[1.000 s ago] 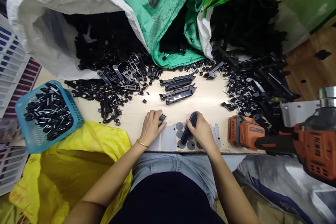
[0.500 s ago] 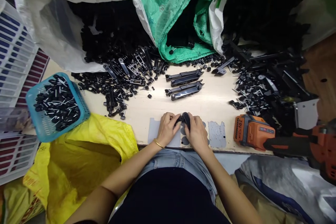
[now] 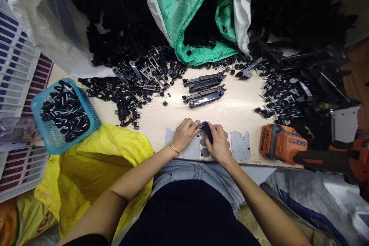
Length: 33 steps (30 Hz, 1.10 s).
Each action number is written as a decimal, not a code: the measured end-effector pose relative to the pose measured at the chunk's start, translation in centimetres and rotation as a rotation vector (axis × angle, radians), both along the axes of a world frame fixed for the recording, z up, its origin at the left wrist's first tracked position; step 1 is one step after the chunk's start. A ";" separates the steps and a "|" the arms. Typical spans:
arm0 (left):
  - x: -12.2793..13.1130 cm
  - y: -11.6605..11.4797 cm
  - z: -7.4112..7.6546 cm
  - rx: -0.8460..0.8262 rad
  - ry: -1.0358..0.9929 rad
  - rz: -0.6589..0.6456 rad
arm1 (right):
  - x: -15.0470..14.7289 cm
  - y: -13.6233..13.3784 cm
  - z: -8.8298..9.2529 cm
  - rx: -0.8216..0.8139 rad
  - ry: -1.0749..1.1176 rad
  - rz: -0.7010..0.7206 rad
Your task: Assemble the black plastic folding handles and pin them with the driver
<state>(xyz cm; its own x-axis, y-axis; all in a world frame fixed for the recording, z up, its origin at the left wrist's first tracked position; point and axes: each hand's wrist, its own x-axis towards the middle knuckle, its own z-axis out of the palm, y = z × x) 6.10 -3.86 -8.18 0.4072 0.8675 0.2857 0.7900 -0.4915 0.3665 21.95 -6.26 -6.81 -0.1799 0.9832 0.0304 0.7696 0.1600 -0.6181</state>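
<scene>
My left hand [image 3: 184, 133] is closed, its fingers pinching a small black plastic link [image 3: 200, 125] whose rounded end shows. My right hand [image 3: 219, 143] grips a longer black plastic arm [image 3: 206, 131], held tilted with its rounded top close beside the link. Whether the two pieces touch is too small to tell. Both hands are low over grey pads [image 3: 191, 150] at the table's front edge. Farther up the table lie several black folding arms [image 3: 206, 97] side by side.
A blue basket [image 3: 96, 123] of black-headed screws stands at left, above a yellow sack [image 3: 135, 144]. White [image 3: 25, 19] and green sacks [image 3: 198, 59] of black parts line the back. An orange power tool battery [image 3: 284, 144] lies at right, near loose screws [image 3: 276, 98].
My hands have drawn slightly apart, so the link's end now shows beside the black arm. The whole view has shifted a little.
</scene>
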 end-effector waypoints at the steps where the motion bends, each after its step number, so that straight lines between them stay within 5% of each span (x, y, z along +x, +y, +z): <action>1: 0.2 0.0 0.0 0.004 0.000 0.030 | 0.0 0.0 0.0 -0.003 0.006 -0.003; 5: 0.9 -0.2 -0.1 0.022 -0.015 0.158 | 0.0 0.1 0.0 -0.013 0.043 -0.032; 10: 0.5 0.4 -0.3 -0.003 -0.003 0.017 | 0.1 0.1 0.1 -0.033 0.073 -0.044; 17: 0.9 0.2 -0.3 0.047 -0.014 0.110 | 0.0 0.1 0.1 -0.038 0.089 -0.061; 23: 0.4 0.8 -0.1 0.032 -0.023 -0.038 | 0.1 0.1 0.1 -0.042 0.090 -0.046; 29: 2.0 -0.2 -0.5 0.012 -0.137 0.201 | 0.2 0.1 0.0 -0.026 0.113 -0.075; 33: 1.0 1.0 -0.4 -0.015 -0.123 0.011 | 0.3 0.2 0.2 -0.020 0.138 -0.075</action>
